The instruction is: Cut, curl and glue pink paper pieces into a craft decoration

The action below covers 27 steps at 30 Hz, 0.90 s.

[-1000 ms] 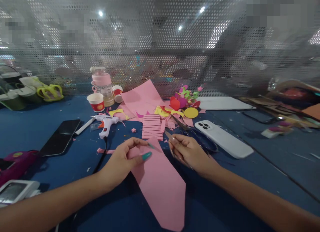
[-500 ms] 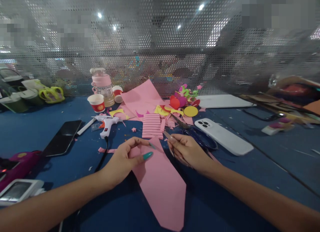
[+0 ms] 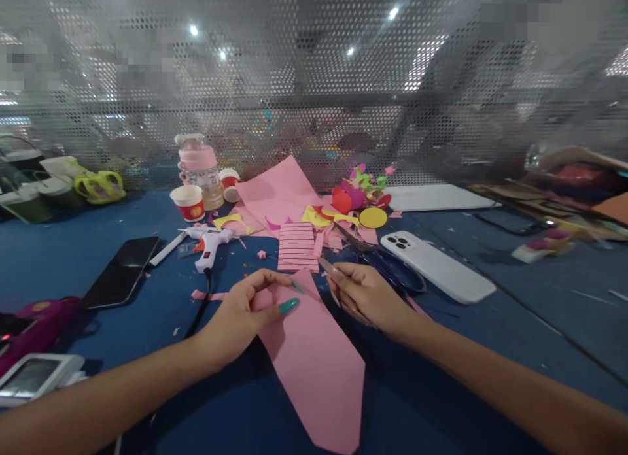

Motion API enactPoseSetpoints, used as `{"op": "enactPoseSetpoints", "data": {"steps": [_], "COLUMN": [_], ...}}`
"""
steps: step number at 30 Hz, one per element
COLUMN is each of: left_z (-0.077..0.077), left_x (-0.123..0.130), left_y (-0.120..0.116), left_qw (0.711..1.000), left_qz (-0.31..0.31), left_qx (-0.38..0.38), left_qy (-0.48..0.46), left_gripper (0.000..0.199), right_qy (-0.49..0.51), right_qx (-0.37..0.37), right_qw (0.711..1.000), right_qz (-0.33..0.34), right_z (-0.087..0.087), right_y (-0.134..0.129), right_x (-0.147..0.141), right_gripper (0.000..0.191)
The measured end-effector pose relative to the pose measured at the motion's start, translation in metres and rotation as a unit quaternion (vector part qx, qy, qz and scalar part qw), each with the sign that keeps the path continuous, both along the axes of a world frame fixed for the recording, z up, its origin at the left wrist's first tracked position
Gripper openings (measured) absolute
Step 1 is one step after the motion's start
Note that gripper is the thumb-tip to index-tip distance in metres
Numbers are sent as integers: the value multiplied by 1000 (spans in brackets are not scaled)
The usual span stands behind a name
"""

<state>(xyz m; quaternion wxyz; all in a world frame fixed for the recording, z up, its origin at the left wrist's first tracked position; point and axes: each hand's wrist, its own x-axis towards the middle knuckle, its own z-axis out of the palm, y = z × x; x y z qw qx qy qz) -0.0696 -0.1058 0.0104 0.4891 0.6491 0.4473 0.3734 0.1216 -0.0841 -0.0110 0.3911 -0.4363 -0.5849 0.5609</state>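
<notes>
A pink tie-shaped sheet [image 3: 314, 363], paper or foam, lies in front of me with its wide pointed end nearest. My left hand [image 3: 250, 308] holds its upper left edge, with the thumb and index finger on top. Beside the sheet's upper right edge, my right hand [image 3: 366, 295] is closed, thumb against fingers; whatever it may hold is too small or hidden to make out. Just beyond the narrow end sits a pink piece with dark stripes [image 3: 296, 247]. Dark blue-handled scissors [image 3: 392, 269] lie past my right hand, blades pointing away.
To the left are a white glue gun [image 3: 209, 244], a black phone [image 3: 122, 272] and a paper cup [image 3: 188, 203]. A white phone [image 3: 438, 267] lies right. Pink sheets [image 3: 279, 190], scraps and a yellow circle [image 3: 373, 218] are piled before a perforated metal panel [image 3: 304, 63].
Both hands keep almost the same pose over the pink sheet. The whole view has shifted very slightly; nothing has been picked up or let go.
</notes>
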Motion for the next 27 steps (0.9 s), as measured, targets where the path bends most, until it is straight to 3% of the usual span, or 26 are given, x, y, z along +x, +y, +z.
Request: {"op": "enactPoseSetpoints", "data": {"steps": [17,27], "left_z": [1,4], "left_x": [0,0], "left_y": [0,0], "left_qw": [1000,995], "left_qz": [5,-10], "left_qx": [-11,-53], "left_qy": [-9,-87], "left_gripper": [22,10], "right_qy": [5,0], "right_qx": [-1,4], "right_qw": [1000,1000], "right_qz": [1,15], "right_z": [-1,1], "right_y": [1,2], "right_x": [0,3], "right_gripper": [41,41]}}
